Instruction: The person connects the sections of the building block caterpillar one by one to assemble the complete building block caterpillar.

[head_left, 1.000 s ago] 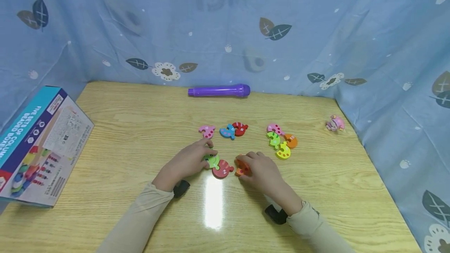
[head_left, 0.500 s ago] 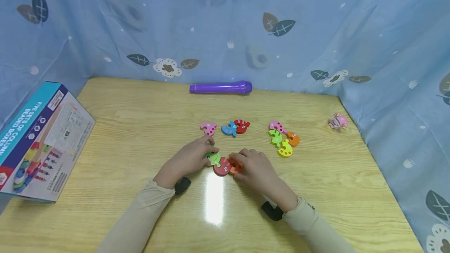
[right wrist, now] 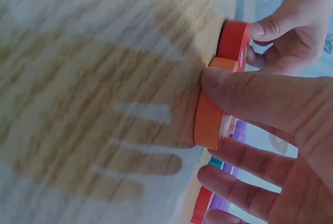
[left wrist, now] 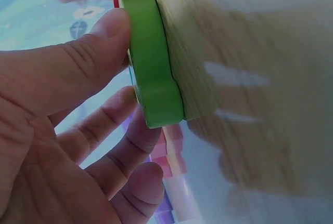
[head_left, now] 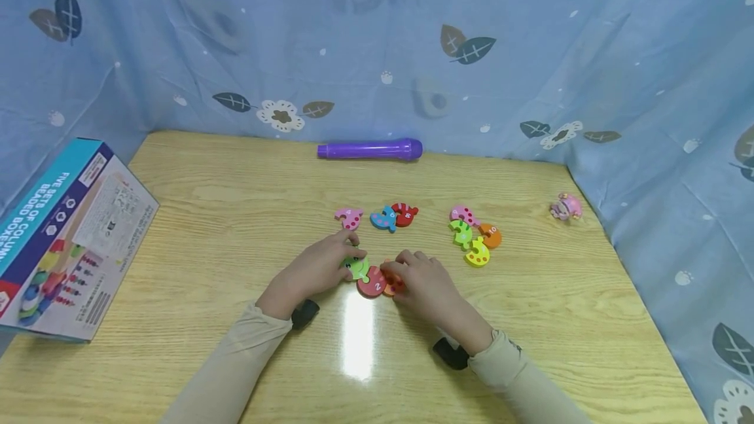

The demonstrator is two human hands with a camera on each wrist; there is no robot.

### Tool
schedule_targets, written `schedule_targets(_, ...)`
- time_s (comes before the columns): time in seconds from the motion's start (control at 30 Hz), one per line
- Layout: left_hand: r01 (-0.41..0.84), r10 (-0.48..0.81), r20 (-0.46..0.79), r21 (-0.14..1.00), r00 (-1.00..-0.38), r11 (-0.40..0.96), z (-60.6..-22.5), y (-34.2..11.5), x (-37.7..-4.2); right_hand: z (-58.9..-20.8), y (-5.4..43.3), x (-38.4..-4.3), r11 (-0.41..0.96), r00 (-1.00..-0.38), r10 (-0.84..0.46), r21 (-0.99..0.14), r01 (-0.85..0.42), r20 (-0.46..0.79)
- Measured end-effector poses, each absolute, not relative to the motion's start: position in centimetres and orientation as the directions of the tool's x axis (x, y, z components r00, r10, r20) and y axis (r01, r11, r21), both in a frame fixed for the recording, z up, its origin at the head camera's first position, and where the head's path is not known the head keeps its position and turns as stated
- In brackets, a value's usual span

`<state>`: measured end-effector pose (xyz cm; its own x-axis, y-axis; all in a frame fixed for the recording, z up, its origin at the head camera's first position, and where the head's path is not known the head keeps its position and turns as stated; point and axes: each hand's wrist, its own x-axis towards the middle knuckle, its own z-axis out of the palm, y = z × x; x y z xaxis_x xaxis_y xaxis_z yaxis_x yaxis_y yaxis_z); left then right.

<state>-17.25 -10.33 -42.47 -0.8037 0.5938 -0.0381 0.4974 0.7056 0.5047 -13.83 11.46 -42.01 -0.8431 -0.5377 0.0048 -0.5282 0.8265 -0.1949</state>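
Note:
My left hand (head_left: 318,265) holds a green puzzle piece with a smiling face (head_left: 357,268) between thumb and fingers, flat on the table. Joined to its right side is a red puzzle piece marked 2 (head_left: 371,282). My right hand (head_left: 429,284) pinches an orange puzzle piece (right wrist: 209,117) right against the red one, its thumb on the near edge. Fingers cover much of the orange piece in the head view. In the left wrist view the thumb (left wrist: 112,26) lies on the green piece (left wrist: 148,52).
Beyond the hands lie a pink piece (head_left: 350,218), a blue piece (head_left: 384,219) and a red piece (head_left: 404,214). A cluster with a yellow piece (head_left: 478,253) sits right. A purple toy microphone (head_left: 370,150), a pink figurine (head_left: 567,207) and a box (head_left: 76,241) stand farther out.
My right hand has moved left with the orange piece, closing the gap to the red piece marked 2. The left hand has stayed on the green piece.

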Motion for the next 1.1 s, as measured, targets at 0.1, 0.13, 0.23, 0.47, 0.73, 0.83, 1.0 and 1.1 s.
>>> schedule_targets(0.1, 0.498, 0.592, -0.037, 0.502, -0.805, 0.707, -42.5, -10.4, -17.3, -42.0, 11.3, -13.9, 0.826, -0.843, -0.538, -0.204, -0.526, -0.008)
schedule_targets(0.13, 0.500, 0.593, -0.034, 0.501, -0.805, 0.707, -42.6, -10.5, -17.3, -42.0, 11.3, -14.0, 0.824, -0.841, -0.541, -0.206, -0.527, -0.013)
schedule_targets(0.23, 0.507, 0.596, -0.024, 0.499, -0.803, 0.703, -42.6, -10.6, -17.3, -41.9, 11.2, -14.2, 0.815, -0.831, -0.556, -0.220, -0.536, -0.036)
schedule_targets(0.47, 0.505, 0.594, -0.026, 0.499, -0.804, 0.705, -42.6, -10.7, -17.2, -40.6, 11.3, -15.5, 0.799, -0.824, -0.565, -0.282, -0.531, -0.051)
schedule_targets(0.73, 0.522, 0.605, -0.007, 0.498, -0.796, 0.692, -42.4, -10.7, -17.4, -39.2, 9.2, -19.9, 0.760, -0.807, -0.590, -0.313, -0.569, 0.034)
schedule_targets(0.83, 0.527, 0.609, -0.005, 0.496, -0.793, 0.690, -42.3, -10.7, -17.4, -39.1, 8.1, -21.9, 0.735, -0.774, -0.631, -0.286, -0.615, 0.042)
schedule_targets(1.0, 0.534, 0.620, 0.001, 0.508, -0.785, 0.675, -42.3, -10.5, -17.3, -39.6, 6.1, -24.6, 0.695, -0.709, -0.706, -0.194, -0.692, 0.001)
schedule_targets(1.1, 0.536, 0.621, 0.000, 0.506, -0.784, 0.676, -42.4, -10.4, -17.2, -40.1, 5.2, -25.5, 0.685, -0.686, -0.725, -0.169, -0.708, -0.066)
